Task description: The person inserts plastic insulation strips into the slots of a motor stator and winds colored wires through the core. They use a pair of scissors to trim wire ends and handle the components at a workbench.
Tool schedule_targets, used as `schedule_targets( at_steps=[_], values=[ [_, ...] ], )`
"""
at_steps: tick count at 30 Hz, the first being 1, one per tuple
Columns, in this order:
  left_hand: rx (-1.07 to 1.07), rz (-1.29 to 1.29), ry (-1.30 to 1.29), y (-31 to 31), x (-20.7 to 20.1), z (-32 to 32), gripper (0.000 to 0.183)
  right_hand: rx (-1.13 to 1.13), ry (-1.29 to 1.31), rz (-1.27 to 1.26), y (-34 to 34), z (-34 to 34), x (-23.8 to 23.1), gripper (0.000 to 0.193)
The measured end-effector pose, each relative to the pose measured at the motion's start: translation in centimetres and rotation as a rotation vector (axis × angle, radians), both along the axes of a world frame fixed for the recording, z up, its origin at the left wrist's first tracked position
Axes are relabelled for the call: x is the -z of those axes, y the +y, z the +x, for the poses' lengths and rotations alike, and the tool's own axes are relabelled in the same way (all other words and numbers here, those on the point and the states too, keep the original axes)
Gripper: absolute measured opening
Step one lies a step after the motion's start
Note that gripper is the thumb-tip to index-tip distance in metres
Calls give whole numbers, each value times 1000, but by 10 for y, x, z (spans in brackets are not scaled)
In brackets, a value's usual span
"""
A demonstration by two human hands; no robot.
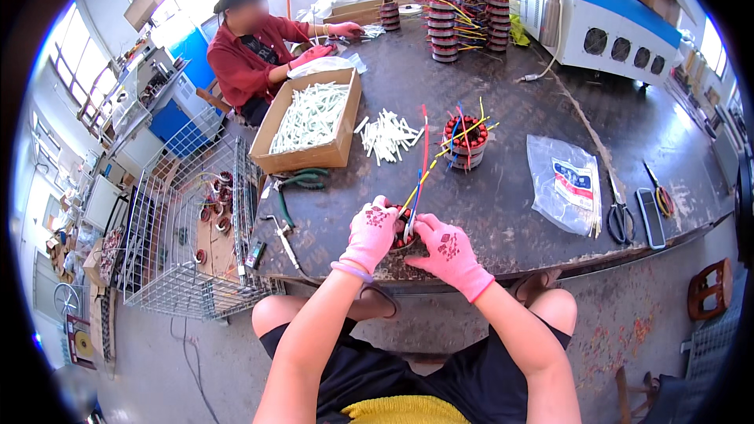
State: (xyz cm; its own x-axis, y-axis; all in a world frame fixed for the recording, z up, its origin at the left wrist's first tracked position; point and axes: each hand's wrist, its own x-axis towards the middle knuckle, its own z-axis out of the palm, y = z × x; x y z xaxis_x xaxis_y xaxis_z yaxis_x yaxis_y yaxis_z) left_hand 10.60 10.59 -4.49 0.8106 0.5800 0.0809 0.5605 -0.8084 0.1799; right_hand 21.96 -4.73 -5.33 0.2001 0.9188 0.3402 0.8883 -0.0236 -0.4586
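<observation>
Both my hands wear pink gloves and meet at a wound motor stator (402, 242) near the table's front edge. My left hand (371, 235) is closed on the stator's left side, its fingertips by the upright leads. From the right, my right hand (452, 254) grips the same stator, thumb low and fingers at the top. Red, yellow and blue lead wires (416, 192) rise from between the hands. My fingers hide most of the stator. Just beyond, to the right, stands another stator (465, 155) with coloured leads.
White sleeving pieces (389, 137) lie beside a cardboard box (338, 159) full of them. Green-handled pliers (305, 178) are at left; a plastic bag (546, 188), scissors (620, 220) and phone (650, 218) at right. Stacked stators (444, 27), a white-blue machine (597, 20) and a co-worker (251, 51) are farther back.
</observation>
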Motion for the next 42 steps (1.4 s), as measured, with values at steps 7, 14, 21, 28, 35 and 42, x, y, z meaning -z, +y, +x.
schedule_targets(
  at_steps=[7, 14, 21, 28, 35, 42],
  values=[
    [-91, -719, -509, 17, 19, -32, 31, -23, 11, 54, 5, -4, -2, 60],
    [104, -469, -441, -34, -22, -40, 15, -85, 100, -22, -7, 10, -7, 59],
    [115, -465, -650, -29, -68, -41, 25, 51, 400, 98, -28, -26, -41, 28],
    [235, -490, -721, -30, -68, -37, 16, 131, 133, 3, 13, -38, -35, 20],
    [238, -508, -767, -30, -73, -37, 15, 53, 153, -235, 10, -27, -55, 19],
    [293, -370, -748, -28, -67, -35, 15, 84, -4, -92, 5, -33, -25, 22]
  ],
)
